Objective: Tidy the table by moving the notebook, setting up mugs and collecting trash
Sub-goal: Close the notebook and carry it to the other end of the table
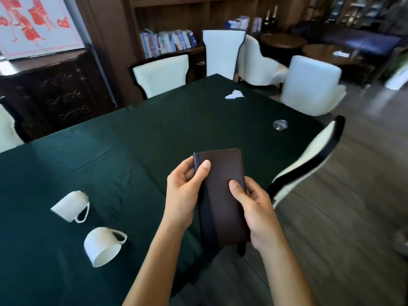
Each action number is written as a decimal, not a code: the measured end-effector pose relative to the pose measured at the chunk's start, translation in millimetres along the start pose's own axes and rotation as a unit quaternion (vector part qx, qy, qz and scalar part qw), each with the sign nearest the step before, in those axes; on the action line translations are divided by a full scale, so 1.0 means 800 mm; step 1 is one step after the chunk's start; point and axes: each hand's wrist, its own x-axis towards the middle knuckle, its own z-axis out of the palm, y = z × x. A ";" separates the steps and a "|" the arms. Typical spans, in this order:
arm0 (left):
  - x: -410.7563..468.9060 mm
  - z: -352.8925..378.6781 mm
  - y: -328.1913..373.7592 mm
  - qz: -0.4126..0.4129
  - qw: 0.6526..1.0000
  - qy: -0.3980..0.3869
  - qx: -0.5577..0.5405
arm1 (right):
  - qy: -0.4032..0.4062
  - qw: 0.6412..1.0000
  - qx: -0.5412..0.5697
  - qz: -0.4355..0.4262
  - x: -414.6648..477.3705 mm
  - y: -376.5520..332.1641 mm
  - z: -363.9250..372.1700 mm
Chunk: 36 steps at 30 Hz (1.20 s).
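Gripping the notebook [223, 191] by its long edges, left hand [183, 195] and right hand [254, 208] were both closed around it; it looked stiff, light, easy enough.

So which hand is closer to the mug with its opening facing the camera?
Left. The left hand holds the notebook on the side toward that mug; the right hand grips the notebook's opposite edge, farther away.
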 end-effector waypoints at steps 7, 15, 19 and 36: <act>-0.038 0.129 -0.049 -0.076 0.991 -0.105 -0.020 | 0.132 0.990 0.013 -0.056 -0.036 -0.039 -0.119; -0.097 0.284 -0.099 -0.164 0.969 -0.184 -0.022 | 0.238 0.968 0.045 -0.072 -0.078 -0.078 -0.274; -0.125 0.347 -0.119 -0.190 0.957 -0.218 -0.002 | 0.256 0.962 0.062 -0.072 -0.102 -0.094 -0.344; -0.157 0.511 -0.187 -0.209 0.908 -0.356 0.074 | 0.337 0.932 0.110 -0.080 -0.144 -0.122 -0.538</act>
